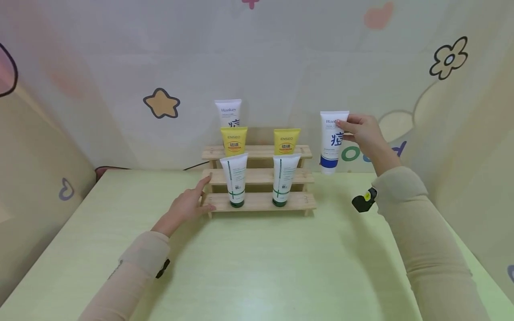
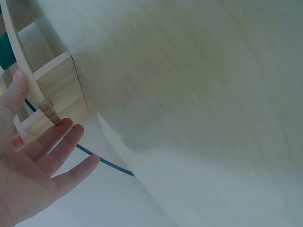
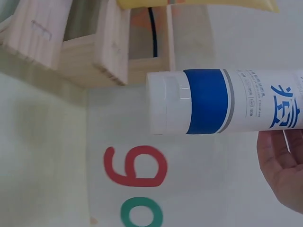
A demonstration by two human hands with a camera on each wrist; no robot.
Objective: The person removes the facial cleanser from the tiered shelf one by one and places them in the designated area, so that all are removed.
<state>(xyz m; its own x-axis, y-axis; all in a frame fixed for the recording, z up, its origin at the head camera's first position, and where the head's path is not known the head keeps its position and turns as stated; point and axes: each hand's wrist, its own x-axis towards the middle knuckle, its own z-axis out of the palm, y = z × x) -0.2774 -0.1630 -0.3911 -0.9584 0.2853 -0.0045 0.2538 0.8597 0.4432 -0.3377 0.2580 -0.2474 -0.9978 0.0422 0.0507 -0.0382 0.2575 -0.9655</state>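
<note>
My right hand (image 1: 363, 131) holds a white squeeze tube (image 1: 330, 133) with a blue band by its right edge, above the table and right of the rack. In the right wrist view the tube (image 3: 208, 101) lies across the picture, its white cap toward the rack. With thumb and fingers my left hand (image 1: 186, 203) grips the left end of a three-step wooden display rack (image 1: 257, 202). The left wrist view shows the thumb and a fingertip of that hand (image 2: 38, 165) on either side of a slat, the other fingers spread.
Two white tubes with green caps (image 1: 236, 178) stand on the bottom step. Behind them are two yellow tubes (image 1: 234, 139), and another white tube (image 1: 229, 112) stands at the back left. A patterned wall cloth (image 1: 257, 67) rises behind the light green table (image 1: 257, 267). A dark cable (image 2: 111, 164) runs behind the rack.
</note>
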